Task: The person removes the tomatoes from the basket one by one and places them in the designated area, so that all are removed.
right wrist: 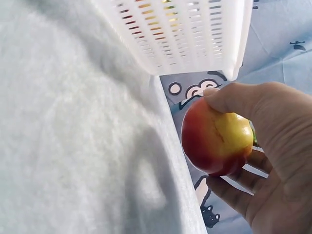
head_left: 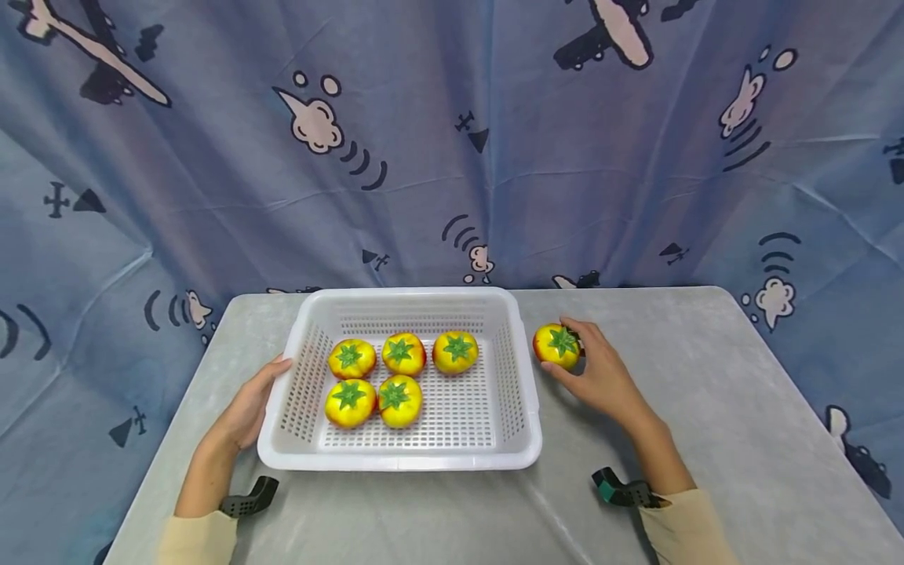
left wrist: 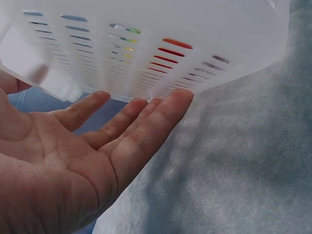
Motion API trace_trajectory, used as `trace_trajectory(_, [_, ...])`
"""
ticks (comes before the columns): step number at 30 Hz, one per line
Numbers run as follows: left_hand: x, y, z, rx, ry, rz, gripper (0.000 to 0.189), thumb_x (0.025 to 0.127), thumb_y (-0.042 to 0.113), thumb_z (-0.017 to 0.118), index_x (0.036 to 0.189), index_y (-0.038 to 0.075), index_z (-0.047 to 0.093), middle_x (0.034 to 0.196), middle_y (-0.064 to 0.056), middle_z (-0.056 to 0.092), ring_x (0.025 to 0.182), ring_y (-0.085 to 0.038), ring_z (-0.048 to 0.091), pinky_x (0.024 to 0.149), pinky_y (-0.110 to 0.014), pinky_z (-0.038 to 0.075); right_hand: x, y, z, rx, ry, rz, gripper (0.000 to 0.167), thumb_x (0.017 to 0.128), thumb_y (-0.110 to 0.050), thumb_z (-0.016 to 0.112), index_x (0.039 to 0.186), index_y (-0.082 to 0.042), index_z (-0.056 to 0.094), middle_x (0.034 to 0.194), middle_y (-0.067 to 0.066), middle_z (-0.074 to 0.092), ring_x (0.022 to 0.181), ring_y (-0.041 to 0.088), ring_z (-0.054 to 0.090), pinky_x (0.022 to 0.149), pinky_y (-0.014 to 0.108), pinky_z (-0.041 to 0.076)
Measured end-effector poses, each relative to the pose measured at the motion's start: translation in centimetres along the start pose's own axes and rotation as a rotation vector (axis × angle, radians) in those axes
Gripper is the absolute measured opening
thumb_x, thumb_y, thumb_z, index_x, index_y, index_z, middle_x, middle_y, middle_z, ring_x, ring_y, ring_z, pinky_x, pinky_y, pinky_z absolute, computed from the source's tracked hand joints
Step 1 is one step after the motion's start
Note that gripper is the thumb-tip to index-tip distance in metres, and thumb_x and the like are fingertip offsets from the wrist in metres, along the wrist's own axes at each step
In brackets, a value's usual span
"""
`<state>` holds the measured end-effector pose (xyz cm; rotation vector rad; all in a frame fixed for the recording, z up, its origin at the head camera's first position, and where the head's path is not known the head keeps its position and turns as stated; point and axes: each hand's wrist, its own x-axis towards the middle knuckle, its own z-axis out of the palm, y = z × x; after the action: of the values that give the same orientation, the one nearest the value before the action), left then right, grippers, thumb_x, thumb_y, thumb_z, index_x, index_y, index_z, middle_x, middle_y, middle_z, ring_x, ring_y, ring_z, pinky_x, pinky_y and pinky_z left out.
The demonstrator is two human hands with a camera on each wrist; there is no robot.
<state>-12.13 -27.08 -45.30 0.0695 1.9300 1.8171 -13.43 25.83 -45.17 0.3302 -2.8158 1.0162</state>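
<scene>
A white perforated plastic basket [head_left: 399, 461] holds several yellow-and-red tomatoes with green leafy tops, such as the one at its back right [head_left: 455, 353]. My left hand [head_left: 247, 404] grips the basket's left side. In the left wrist view, the fingers [left wrist: 146, 139] lie against the slotted outer wall from below, with the thumb at the rim. Just beyond the basket's right side, my right hand [head_left: 600, 373] holds another tomato [head_left: 556, 347] between thumb and fingers. Its red-and-yellow underside faces the right wrist view, where the hand [right wrist: 263, 141] wraps its far side.
A grey-white cloth covers the table [head_left: 749, 392], with its far edge just behind the basket. A blue curtain [head_left: 424, 157] with printed planes and clouds hangs behind and on both sides. Black straps [head_left: 625, 490] sit on both wrists.
</scene>
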Motion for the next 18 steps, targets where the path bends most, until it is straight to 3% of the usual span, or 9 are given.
trace_trajectory(9, [0.1,0.0,0.0,0.003,0.005,-0.008,0.072,0.113,0.054,0.021,0.171,0.024,-0.010,0.175,-0.029,0.009,0.151,-0.053,0.033,0.104,-0.051,0.051,0.1,1.2,0.4,-0.019,-0.011,0.025,0.075,0.092,-0.023,0.084,0.153,0.002,0.048,0.148,0.027,0.052,0.131,0.045,0.055,0.105,0.063,0.050])
trace_trajectory(18, [-0.2,0.1,-0.3,0.007,-0.003,-0.015,0.072,0.113,0.054,0.020,0.171,0.025,-0.009,0.174,-0.028,0.013,0.145,-0.042,0.045,0.103,-0.052,0.053,0.1,1.5,1.3,-0.026,-0.024,0.032,0.075,0.093,-0.024,0.083,0.153,0.004,0.048,0.147,0.030,0.051,0.136,0.050,0.051,0.114,0.068,0.040])
